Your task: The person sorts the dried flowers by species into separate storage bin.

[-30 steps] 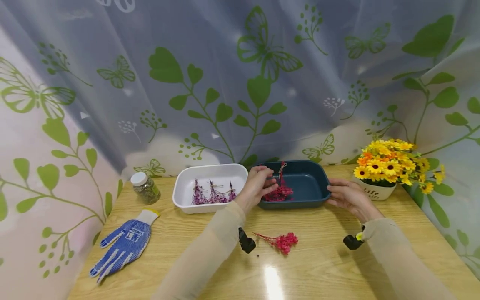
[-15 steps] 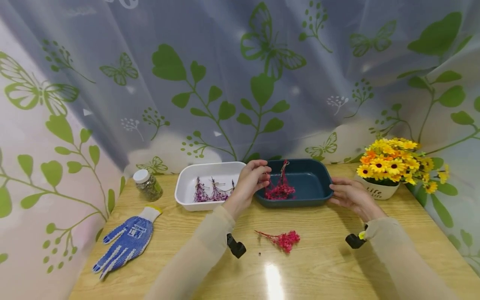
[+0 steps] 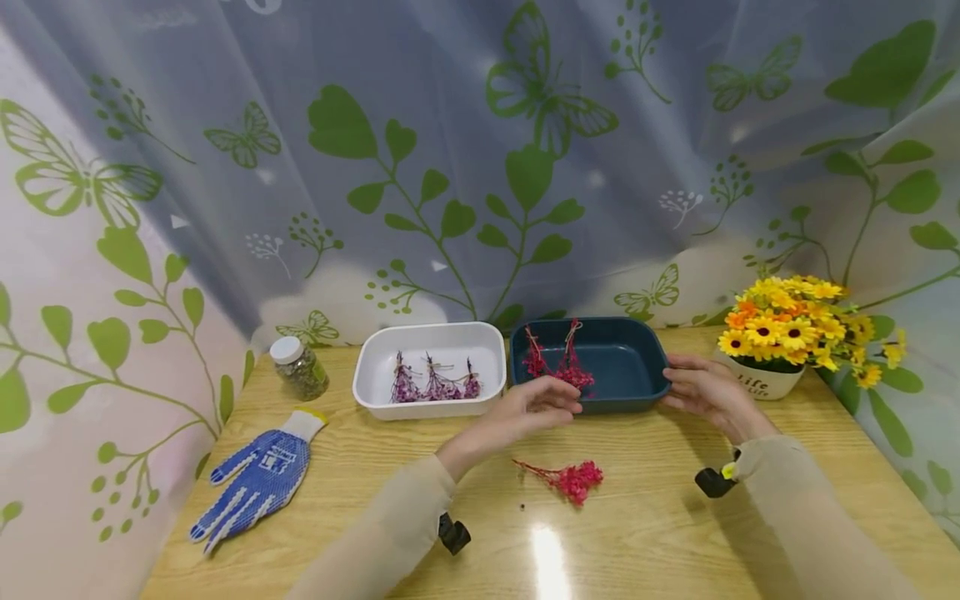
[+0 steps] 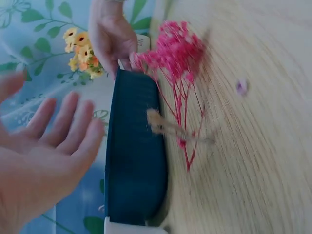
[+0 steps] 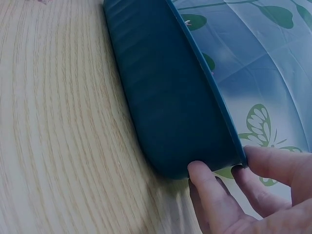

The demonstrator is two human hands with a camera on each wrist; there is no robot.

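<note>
My left hand (image 3: 531, 408) hovers before the front wall of the dark blue tray (image 3: 626, 406), holding nothing. In the left wrist view its fingers are spread and loosely bent. At the tray's right end my right hand (image 3: 708, 390) grips the rim and wall; fingertips (image 5: 197, 170) touch the wall in the right wrist view. Inside the tray's left half stand two tied bunches of red dried flowers (image 3: 572, 371), stems up. Another tied bunch of pinkish-red dried flowers (image 3: 573, 481) lies on the table in front, its twine tie (image 4: 158, 124) showing in the left wrist view.
Left of the blue tray, a white tray (image 3: 363, 392) holds three purple dried flower bunches (image 3: 437, 385). Farther left are a lidded jar (image 3: 302, 371) and a blue work glove (image 3: 262, 475). A pot of yellow flowers (image 3: 780, 333) stands right, before a patterned curtain (image 3: 442, 100).
My left hand has withdrawn from the blue tray's left end, come forward and shifted right, uncovering the second red bunch. The right hand stays on the tray's right end.
</note>
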